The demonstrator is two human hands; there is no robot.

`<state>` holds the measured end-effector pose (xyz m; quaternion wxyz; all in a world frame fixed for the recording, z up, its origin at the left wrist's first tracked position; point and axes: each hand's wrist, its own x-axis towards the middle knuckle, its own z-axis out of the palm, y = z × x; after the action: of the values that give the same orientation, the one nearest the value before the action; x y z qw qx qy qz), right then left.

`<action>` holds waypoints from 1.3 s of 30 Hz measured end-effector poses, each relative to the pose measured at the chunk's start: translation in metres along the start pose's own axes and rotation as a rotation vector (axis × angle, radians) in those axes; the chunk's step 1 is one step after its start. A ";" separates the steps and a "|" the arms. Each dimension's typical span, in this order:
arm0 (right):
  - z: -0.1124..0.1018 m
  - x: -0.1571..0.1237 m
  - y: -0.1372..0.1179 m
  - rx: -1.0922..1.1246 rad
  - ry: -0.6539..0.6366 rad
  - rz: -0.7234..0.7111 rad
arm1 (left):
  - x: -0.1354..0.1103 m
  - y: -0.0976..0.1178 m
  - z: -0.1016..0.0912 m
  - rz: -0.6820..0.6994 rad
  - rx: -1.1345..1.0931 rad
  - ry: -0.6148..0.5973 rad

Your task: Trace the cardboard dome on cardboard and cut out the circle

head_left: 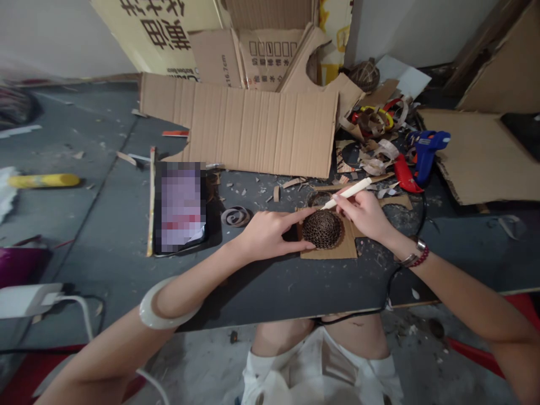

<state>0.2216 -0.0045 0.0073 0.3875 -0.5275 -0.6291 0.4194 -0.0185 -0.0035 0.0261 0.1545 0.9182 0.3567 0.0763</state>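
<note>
Dark counter [270, 298], head view: coiled cardboard dome [323, 229] sits on a cardboard scrap [329, 250], just right of the left grip [274, 232], its fingers spread and touching the dome. Right grip [365, 215] clamped on a white tool [348, 194], long axis slanting down-left, tip at dome's upper edge.

Even indoor light, soft shadows, edges bent, far left blurred;
</note>
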 end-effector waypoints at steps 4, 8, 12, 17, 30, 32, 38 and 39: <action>0.000 -0.003 0.001 -0.002 0.056 0.013 | 0.000 0.000 0.000 0.000 0.005 -0.001; -0.003 -0.009 0.004 -0.024 0.121 0.019 | 0.000 0.001 0.000 -0.012 0.003 -0.011; -0.005 -0.015 0.004 -0.048 0.158 -0.010 | 0.000 0.001 0.000 -0.010 -0.006 -0.003; -0.005 -0.016 0.003 -0.082 0.169 -0.061 | 0.000 0.000 0.000 -0.014 -0.022 0.008; -0.002 -0.060 -0.024 -0.407 -0.069 -0.970 | 0.000 0.000 0.000 -0.023 -0.049 -0.024; 0.003 -0.061 -0.026 -0.467 -0.154 -1.070 | 0.000 0.000 0.000 -0.018 -0.059 -0.024; 0.010 -0.059 -0.015 -0.647 -0.224 -1.085 | -0.001 0.000 -0.001 -0.027 -0.046 -0.033; 0.010 -0.059 -0.014 -0.668 -0.222 -1.090 | -0.001 0.000 -0.001 -0.027 -0.043 -0.035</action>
<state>0.2155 -0.0655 0.0145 0.2925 -0.1781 -0.9395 -0.0036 -0.0195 -0.0039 0.0273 0.1814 0.9109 0.3647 0.0658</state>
